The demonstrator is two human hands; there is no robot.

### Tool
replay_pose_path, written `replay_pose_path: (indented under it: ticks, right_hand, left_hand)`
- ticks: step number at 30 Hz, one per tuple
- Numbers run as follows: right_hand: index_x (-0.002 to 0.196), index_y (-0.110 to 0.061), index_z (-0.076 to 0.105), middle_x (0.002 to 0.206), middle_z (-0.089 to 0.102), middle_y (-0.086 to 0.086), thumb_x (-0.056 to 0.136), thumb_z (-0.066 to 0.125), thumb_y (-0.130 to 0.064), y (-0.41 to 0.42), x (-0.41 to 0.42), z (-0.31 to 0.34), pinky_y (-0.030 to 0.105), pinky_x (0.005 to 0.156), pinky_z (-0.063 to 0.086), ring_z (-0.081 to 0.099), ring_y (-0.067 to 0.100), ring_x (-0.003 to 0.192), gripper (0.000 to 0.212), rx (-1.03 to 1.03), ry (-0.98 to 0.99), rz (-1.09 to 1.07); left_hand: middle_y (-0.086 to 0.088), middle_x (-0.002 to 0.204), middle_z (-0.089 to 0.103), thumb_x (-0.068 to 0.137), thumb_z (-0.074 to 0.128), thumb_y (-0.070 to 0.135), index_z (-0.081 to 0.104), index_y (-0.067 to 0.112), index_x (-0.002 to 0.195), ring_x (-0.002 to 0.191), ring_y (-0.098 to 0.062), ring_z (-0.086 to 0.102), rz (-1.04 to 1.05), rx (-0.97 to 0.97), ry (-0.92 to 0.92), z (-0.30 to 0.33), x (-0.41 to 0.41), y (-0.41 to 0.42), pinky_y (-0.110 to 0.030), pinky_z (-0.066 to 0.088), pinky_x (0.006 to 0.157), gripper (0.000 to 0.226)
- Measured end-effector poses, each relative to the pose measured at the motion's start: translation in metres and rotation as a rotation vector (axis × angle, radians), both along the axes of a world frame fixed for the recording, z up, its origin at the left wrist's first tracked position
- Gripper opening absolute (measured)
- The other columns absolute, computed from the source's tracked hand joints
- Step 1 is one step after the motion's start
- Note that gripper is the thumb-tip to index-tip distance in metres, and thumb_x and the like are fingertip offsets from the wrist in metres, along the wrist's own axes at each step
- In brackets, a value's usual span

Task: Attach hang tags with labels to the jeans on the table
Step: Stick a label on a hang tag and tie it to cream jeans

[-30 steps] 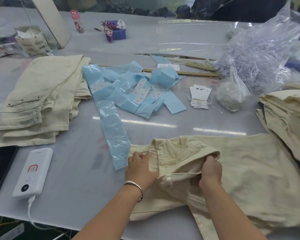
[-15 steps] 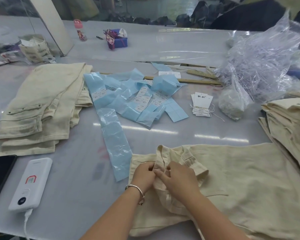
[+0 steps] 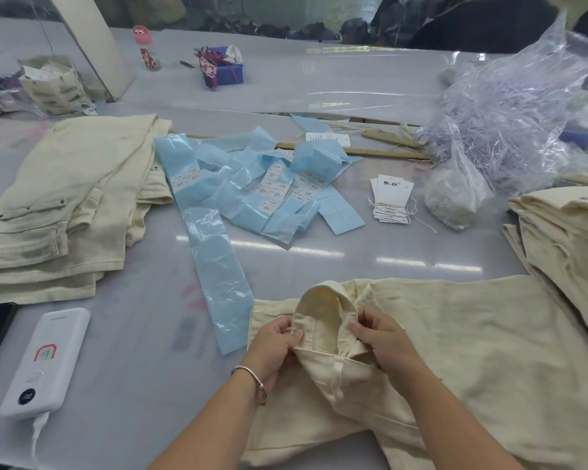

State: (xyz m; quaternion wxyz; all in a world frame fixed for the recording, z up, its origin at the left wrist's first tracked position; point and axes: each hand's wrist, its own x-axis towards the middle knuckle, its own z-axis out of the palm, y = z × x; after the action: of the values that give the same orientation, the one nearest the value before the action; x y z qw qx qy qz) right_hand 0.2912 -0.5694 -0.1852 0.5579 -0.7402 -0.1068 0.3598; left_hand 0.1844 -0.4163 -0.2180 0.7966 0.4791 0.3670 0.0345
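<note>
A glossy pale table (image 3: pixel 319 96) fills the view, with dark heaps behind its far edge. Cream jeans (image 3: pixel 455 351) lie across its near edge, waistband folded up into a loop. The left hand (image 3: pixel 275 347) pinches the loop's left side between thumb and curled fingers; the right hand (image 3: pixel 384 340) grips the right side, fingers bent round the fabric. Hang tags (image 3: pixel 391 198) sit stacked beyond, near a tangle of blue label strips (image 3: pixel 252 184). More jeans (folded) are piled at left (image 3: pixel 65 205) and at the right edge (image 3: pixel 564 228). A power bank (image 3: pixel 45 361) lies lower left.
</note>
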Motion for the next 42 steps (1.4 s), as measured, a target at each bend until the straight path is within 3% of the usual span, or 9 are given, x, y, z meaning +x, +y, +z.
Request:
replay_pose_path:
  ticks: [7,10,11,14,20,24,29,33,42]
  right_hand:
    - [0.093,0.008,0.055,0.074,0.051,0.01,0.095,0.053,-0.005,-0.005,0.003,0.001,0.027,0.06,0.039,0.047,0.021,0.065,0.013,0.097,0.078,0.002]
    - [0.09,-0.003,0.06,0.07,0.056,0.006,0.095,0.053,-0.005,-0.009,0.005,0.003,0.024,0.054,0.041,0.05,0.014,0.058,0.009,0.157,0.147,0.005]
    - [0.09,-0.004,0.06,0.069,0.056,0.004,0.095,0.053,-0.005,-0.009,0.005,0.003,0.022,0.052,0.04,0.051,0.012,0.056,0.009,0.16,0.145,0.013]
    - [0.091,-0.001,0.058,0.069,0.054,0.003,0.095,0.054,-0.006,-0.009,0.003,0.0,0.016,0.046,0.038,0.049,0.009,0.055,0.007,0.142,0.097,0.04]
    - [0.084,-0.004,0.056,0.072,0.055,0.006,0.094,0.051,0.002,-0.014,0.007,0.001,0.015,0.054,0.044,0.053,0.009,0.059,0.013,0.222,0.132,0.059]
    - [0.09,0.0,0.056,0.076,0.053,0.01,0.093,0.051,0.004,-0.015,0.008,-0.002,0.016,0.057,0.044,0.052,0.012,0.063,0.007,0.241,0.136,0.046]
    - [0.095,0.004,0.056,0.083,0.052,0.015,0.092,0.052,0.003,-0.016,0.009,-0.005,0.021,0.062,0.044,0.05,0.02,0.071,0.005,0.283,0.144,0.029]
    - [0.091,0.002,0.057,0.082,0.054,0.014,0.092,0.054,0.001,-0.017,0.01,-0.007,0.02,0.063,0.046,0.053,0.018,0.07,0.003,0.284,0.149,0.034]
    - [0.079,-0.01,0.061,0.078,0.058,0.011,0.091,0.057,-0.002,-0.016,0.009,-0.006,0.024,0.065,0.048,0.055,0.018,0.07,0.015,0.261,0.167,0.013]
  left_hand:
    - [0.009,0.113,0.051,0.076,0.064,-0.009,0.064,0.031,0.077,0.101,0.002,0.053,0.057,0.887,-0.048,0.014,0.004,-0.01,-0.01,0.044,0.08,0.039]
    - [0.016,0.125,0.039,0.079,0.077,0.028,0.073,0.03,0.092,0.117,-0.002,0.039,-0.151,0.951,0.036,0.019,0.022,-0.011,-0.019,0.034,0.101,0.014]
    - [0.017,0.124,0.036,0.075,0.076,0.047,0.074,0.027,0.098,0.119,-0.002,0.034,-0.213,0.974,0.081,0.02,0.028,-0.012,-0.02,0.03,0.101,0.031]
    - [0.017,0.122,0.039,0.065,0.066,0.073,0.071,0.034,0.081,0.119,-0.003,0.032,-0.264,0.96,0.123,0.024,0.042,-0.015,-0.021,0.029,0.098,0.042]
    - [0.005,0.096,0.057,0.084,0.064,0.017,0.061,0.019,0.055,0.082,-0.004,0.052,-0.104,0.789,0.144,0.018,0.049,-0.007,-0.02,0.037,0.074,0.029]
    - [0.008,0.1,0.061,0.091,0.056,0.011,0.069,0.024,0.078,0.091,-0.008,0.054,-0.083,0.602,0.094,0.014,0.041,0.002,-0.015,0.038,0.082,0.022]
    - [0.013,0.071,0.059,0.071,0.048,0.036,0.064,0.025,0.062,0.069,0.002,0.054,-0.13,0.563,0.107,0.009,0.03,-0.002,-0.011,0.038,0.059,0.021]
    - [0.013,0.071,0.058,0.063,0.05,0.039,0.065,0.028,0.053,0.073,-0.006,0.052,-0.137,0.483,0.063,0.01,0.024,0.001,-0.019,0.039,0.07,0.021]
    - [-0.011,0.087,0.062,0.065,0.059,0.018,0.065,-0.006,0.084,0.082,-0.023,0.055,-0.063,0.239,-0.003,0.012,0.018,0.003,-0.037,0.04,0.077,0.031]
